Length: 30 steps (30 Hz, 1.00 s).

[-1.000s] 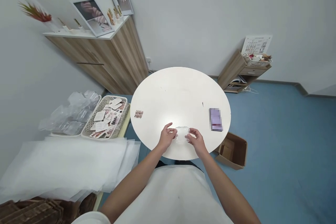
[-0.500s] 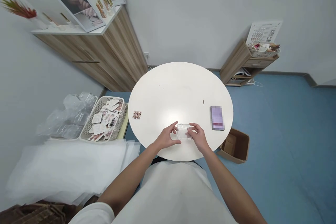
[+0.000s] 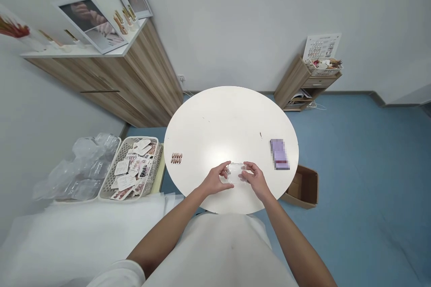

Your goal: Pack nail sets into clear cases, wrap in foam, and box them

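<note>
Between my two hands, just over the near part of the white oval table [image 3: 229, 107], is a small clear plastic box [image 3: 237, 171]. My left hand [image 3: 217, 178] grips its left side, thumb along the near edge and fingers at the far corner. At the right side, my right hand [image 3: 255, 179] holds it between thumb and fingers, and some fingertips show through the clear plastic. A small set of brown press-on nails [image 3: 177, 158] lies in two rows on the table's left side. On the right lies a blurred purple packet [image 3: 279, 154].
Left of the table, a white basket [image 3: 104, 188] holds many printed cards, beside bagged clear plastic boxes [image 3: 90, 161]. White sheets [image 3: 84, 228] lie nearer me. An open cardboard box [image 3: 311, 188] stands on the floor at right. A wooden cabinet [image 3: 151, 76] stands behind left.
The view has shifted a little, so the table and floor items sit slightly lower in it. Both hands keep hold of the clear box, which appears turned slightly.
</note>
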Motion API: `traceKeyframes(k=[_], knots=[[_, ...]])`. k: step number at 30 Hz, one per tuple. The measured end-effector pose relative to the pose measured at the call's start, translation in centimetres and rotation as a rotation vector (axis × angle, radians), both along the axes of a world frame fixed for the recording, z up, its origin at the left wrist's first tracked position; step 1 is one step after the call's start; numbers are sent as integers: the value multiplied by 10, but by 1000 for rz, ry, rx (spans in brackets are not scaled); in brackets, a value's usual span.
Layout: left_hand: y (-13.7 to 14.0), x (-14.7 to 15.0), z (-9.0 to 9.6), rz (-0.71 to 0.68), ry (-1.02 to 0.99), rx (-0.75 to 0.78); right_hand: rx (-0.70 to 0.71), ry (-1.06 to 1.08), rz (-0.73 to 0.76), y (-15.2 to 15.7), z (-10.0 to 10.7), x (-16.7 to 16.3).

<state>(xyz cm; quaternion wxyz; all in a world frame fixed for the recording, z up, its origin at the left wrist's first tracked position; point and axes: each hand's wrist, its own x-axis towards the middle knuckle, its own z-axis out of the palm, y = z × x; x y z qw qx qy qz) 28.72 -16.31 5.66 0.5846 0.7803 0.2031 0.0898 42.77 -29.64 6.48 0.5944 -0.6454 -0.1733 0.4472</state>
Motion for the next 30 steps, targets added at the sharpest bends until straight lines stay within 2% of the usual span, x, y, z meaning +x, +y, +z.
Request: traceKeyframes(k=[2,5,7,12,23,30], knots=[[3,-3,3,10,-5,-43,38,-131,105,-2,6,2],[6,-7,6,19,-9,-138,75,-356,350,-6,17,6],[5,-9,7,16,-15,-207,71,-454,444,-9,20,7],[1,-9,11,23,-52,-336,81,-552,371,-7,17,2],[-3,-8,15,65,-112,-570,187,-426,351,0,21,3],[-5,-11,18,82,-143,-613,228,-384,340,6,24,0]])
